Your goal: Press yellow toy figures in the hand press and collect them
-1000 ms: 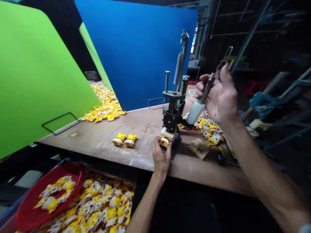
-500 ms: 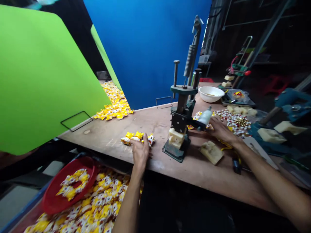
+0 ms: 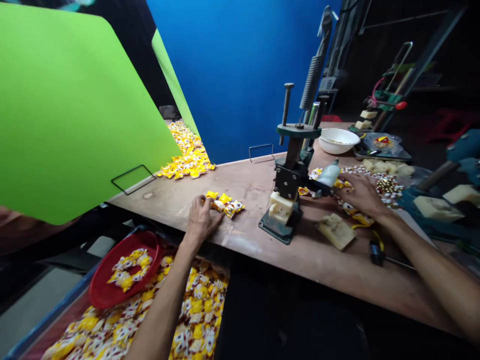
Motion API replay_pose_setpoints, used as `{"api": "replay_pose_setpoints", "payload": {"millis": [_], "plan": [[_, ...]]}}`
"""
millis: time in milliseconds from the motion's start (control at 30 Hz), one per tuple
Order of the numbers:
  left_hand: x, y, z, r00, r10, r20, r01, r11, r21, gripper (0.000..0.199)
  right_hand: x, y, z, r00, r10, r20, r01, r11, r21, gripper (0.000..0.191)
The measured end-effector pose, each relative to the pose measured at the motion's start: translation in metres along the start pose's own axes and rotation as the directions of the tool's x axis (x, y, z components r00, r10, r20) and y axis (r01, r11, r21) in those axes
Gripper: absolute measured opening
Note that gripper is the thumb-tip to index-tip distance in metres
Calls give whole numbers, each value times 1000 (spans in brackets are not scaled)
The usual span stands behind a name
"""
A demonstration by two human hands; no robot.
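My left hand (image 3: 202, 217) is at the left end of a short row of small yellow and white plastic figures (image 3: 224, 201) on the tabletop. Its fingers curve at the nearest figure, with the thumb apart from them. To the right, my right hand (image 3: 362, 194) bends over more yellow and white figures (image 3: 343, 185), fingers closed down on one; the fingertips are partly hidden. Beside those fingers is a pale translucent bottle (image 3: 330, 174), tilted. Between the hands stands a hand press (image 3: 287, 180), with a cream block (image 3: 280, 207) at its base.
A loose cream block (image 3: 335, 231) lies right of the press. Behind are a white bowl (image 3: 338, 141) and scattered beads (image 3: 390, 187). A red basket (image 3: 99, 287) rests on heaped figures below the table's left edge. Green (image 3: 75, 110) and blue panels (image 3: 240, 75) stand behind.
My left hand has shifted left to the row's end, and its figures sit closer together. My right hand has moved slightly right, uncovering figures beneath it. The view has swung left.
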State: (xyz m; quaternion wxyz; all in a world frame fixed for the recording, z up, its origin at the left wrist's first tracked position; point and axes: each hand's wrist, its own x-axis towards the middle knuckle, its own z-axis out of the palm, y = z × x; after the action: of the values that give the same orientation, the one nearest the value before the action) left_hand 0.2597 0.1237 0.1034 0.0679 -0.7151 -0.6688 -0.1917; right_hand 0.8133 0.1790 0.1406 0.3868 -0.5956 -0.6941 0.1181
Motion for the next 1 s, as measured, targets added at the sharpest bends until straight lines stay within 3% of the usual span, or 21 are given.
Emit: {"api": "replay_pose_setpoints", "payload": {"millis": [167,267,367,433,533,600,700,767,1000], "plan": [[25,2,7,998,-40,-41,37,997,-64,50,-31,-10,-25,994,-80,-69,82,996,29,38],[34,-1,11,988,-134,-76,124,984,-128,43,-58,-17,-40,999,24,-43,-22,999,46,43],[36,-5,16,984,-145,-107,129,981,-145,42,-87,-24,-47,988,152,-11,-149,980,135,45],[36,-10,17,980,-146,-135,124,980,-157,41,-105,-29,-50,985,171,16,-171,971,166,44],[34,-23,15,972,-168,-163,139,975,-172,52,-128,-40,-53,977,210,20,-210,960,183,44],[33,-34,12,978,-186,-90,163,963,-217,63,-138,-48,-54,959,279,38,-280,931,236,47],[31,-47,8,976,-207,63,216,917,-334,67,-147,-61,-45,918,377,122,-395,849,352,50],[32,-51,8,962,-255,97,273,884,-379,63,-151,-70,-30,904,386,183,-427,801,419,49],[42,-48,-1,898,-410,160,440,836,-328,43,-153,-97,22,882,202,426,-404,790,462,50]]}}
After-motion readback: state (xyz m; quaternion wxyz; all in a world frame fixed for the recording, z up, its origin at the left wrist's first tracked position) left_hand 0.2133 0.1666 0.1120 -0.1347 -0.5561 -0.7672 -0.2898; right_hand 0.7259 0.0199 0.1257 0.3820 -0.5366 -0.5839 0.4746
